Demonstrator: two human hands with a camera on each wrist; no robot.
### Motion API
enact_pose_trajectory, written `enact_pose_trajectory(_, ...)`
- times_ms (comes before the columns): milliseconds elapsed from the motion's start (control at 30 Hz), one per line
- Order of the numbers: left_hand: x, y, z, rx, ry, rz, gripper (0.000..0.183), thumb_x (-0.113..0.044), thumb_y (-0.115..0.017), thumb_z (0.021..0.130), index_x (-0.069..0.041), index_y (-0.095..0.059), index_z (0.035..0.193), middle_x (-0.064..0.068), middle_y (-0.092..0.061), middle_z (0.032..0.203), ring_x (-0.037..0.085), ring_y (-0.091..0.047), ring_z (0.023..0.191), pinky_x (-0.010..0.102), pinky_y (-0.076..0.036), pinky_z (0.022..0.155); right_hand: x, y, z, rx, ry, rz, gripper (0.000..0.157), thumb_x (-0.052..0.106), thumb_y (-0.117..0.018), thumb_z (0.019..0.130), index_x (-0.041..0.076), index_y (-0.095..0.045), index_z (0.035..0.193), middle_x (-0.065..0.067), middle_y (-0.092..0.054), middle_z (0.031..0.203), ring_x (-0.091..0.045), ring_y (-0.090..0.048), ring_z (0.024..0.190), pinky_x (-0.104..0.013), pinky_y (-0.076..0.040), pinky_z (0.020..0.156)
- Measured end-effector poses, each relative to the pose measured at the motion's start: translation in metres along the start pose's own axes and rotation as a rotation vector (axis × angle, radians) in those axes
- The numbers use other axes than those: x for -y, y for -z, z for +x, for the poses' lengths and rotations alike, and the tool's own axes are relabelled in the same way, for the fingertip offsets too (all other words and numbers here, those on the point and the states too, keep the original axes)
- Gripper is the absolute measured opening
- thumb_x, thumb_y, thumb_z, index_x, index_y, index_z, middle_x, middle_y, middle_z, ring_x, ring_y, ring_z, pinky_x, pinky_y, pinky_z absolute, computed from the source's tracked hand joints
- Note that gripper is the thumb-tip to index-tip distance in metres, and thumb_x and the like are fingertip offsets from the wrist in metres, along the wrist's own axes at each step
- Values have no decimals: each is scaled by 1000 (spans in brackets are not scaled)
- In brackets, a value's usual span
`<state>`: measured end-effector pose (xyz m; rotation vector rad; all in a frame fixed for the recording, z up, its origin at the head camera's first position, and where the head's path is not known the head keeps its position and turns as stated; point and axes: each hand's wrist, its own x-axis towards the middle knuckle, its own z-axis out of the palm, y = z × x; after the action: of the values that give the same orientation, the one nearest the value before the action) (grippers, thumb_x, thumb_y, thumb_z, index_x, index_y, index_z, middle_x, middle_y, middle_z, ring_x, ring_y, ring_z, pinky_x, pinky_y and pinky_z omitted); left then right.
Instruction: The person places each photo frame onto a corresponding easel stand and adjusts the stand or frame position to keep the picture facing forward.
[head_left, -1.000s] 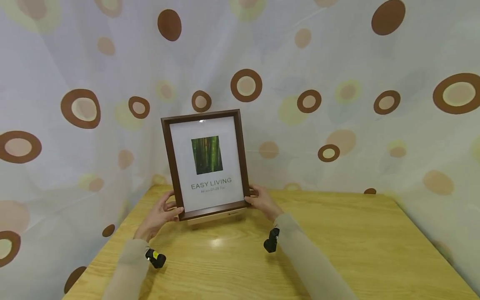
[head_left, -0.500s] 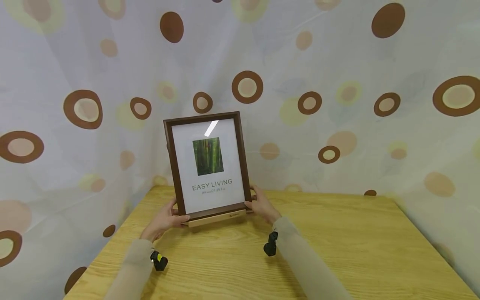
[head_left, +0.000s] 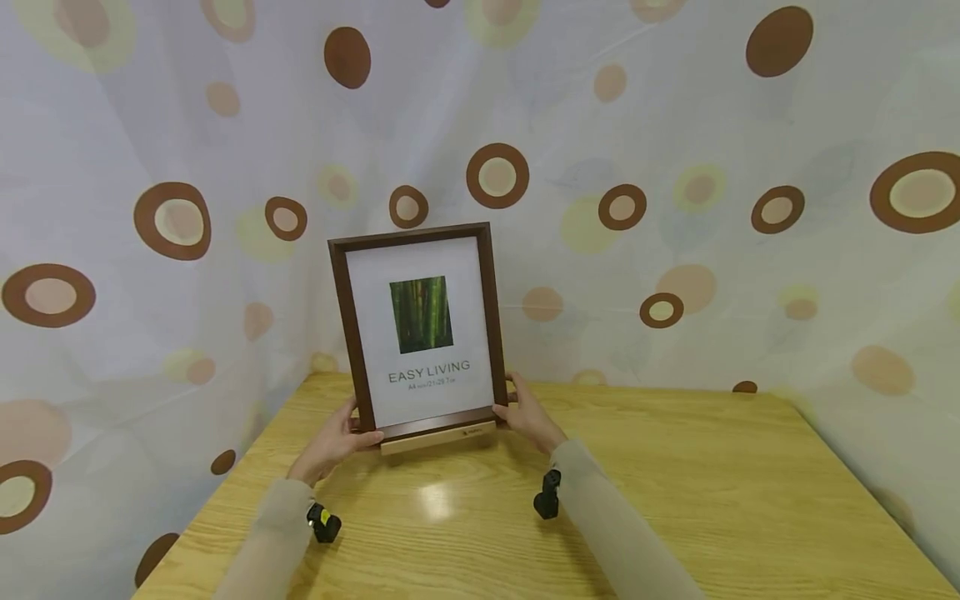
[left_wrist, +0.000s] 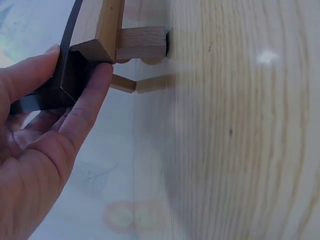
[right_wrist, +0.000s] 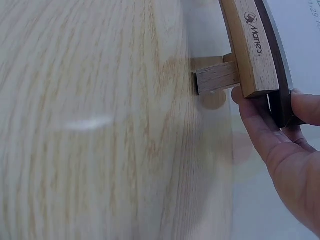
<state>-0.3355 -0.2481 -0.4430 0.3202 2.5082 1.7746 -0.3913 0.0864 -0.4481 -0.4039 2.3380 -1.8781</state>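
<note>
A dark brown picture frame stands leaning back on a light wooden stand, its sheet showing a green bamboo picture and the words EASY LIVING. My left hand grips the frame's lower left corner, thumb over the front. At the lower right corner, my right hand holds the frame the same way. In the left wrist view, fingers reach under the frame to the end of the stand's ledge. The right wrist view shows a printed brand on the ledge and a wooden foot on the table.
The stand is near the back left of a light wood-grain table. Behind and beside the table hangs a pale curtain with brown and beige circles. Small black cameras are strapped to both wrists.
The frame has come down onto the stand's ledge, which now shows more fully beneath it. Both hands have stayed at its lower corners, the left dropping slightly.
</note>
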Motion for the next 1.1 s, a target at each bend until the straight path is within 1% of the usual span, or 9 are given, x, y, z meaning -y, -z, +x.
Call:
enact_pose_trajectory(200, -1, -6, 2, -18, -18, 21, 86, -5, -71, 89, -9, -18, 157, 29, -56, 132, 35, -60, 116, 42, -55, 92, -1, 5, -7, -3, 2, -1, 60, -1, -54, 98, 13, -26, 149, -28, -47, 132, -36, -62, 107, -46, -58, 85)
enact_pose_trajectory(333, -1, -13, 4, 7, -16, -17, 87, -3, -70, 89, -13, -17, 157, 28, -56, 133, 34, -60, 117, 43, -55, 94, -4, 12, -12, 0, -5, 13, 59, -1, -55, 98, 14, -28, 148, -29, -47, 131, -35, -61, 105, -47, -59, 82)
enact_pose_trajectory(400, -1, -16, 4, 11, -20, -20, 87, -4, -69, 89, -12, -16, 157, 27, -57, 133, 33, -60, 117, 44, -53, 95, -7, 16, -15, 9, 4, 19, 59, 0, -55, 98, 10, -27, 149, -31, -45, 132, -36, -61, 105, -47, -59, 82)
enact_pose_trajectory(500, -3, -22, 6, 16, -33, -13, 85, -5, -69, 90, -9, -17, 157, 27, -57, 133, 34, -60, 118, 46, -51, 99, -11, 25, -18, 16, -5, 10, 63, 4, -56, 98, 7, -22, 152, -32, -40, 138, -40, -58, 112, -48, -57, 88)
enact_pose_trajectory(667, -6, -34, 10, 12, -42, 16, 84, -7, -71, 89, -7, -19, 156, 24, -59, 132, 33, -60, 119, 50, -47, 103, -15, 39, -26, -14, -31, -106, 72, 15, -59, 99, 7, -16, 156, -29, -36, 148, -43, -46, 130, -52, -47, 102)
enact_pose_trajectory(733, -8, -39, 12, 18, -53, 18, 83, -7, -71, 89, -8, -21, 155, 23, -60, 131, 33, -60, 118, 48, -49, 101, -16, 44, -29, -20, -27, -112, 73, 15, -58, 99, 6, -15, 157, -29, -36, 149, -42, -45, 131, -51, -48, 101)
enact_pose_trajectory(867, -10, -47, 15, 13, -66, 38, 80, -8, -71, 89, -8, -24, 154, 22, -60, 131, 33, -60, 118, 47, -51, 98, -16, 50, -34, -14, -17, -17, 71, 6, -56, 99, 5, -14, 156, -31, -34, 147, -45, -49, 126, -46, -55, 92)
enact_pose_trajectory(1033, -11, -57, 21, -9, -66, 71, 80, -9, -72, 89, -7, -26, 154, 22, -59, 133, 35, -59, 120, 49, -51, 98, -17, 58, -39, -23, -24, -5, 68, 3, -54, 99, 2, -16, 155, -32, -34, 147, -47, -48, 126, -47, -56, 91)
enact_pose_trajectory(1100, -13, -60, 23, 6, -71, 41, 81, -7, -72, 89, -8, -25, 155, 22, -58, 133, 35, -59, 120, 48, -52, 97, -17, 61, -41, -36, -26, -13, 67, 3, -54, 99, 1, -16, 155, -33, -35, 146, -47, -49, 125, -46, -56, 90)
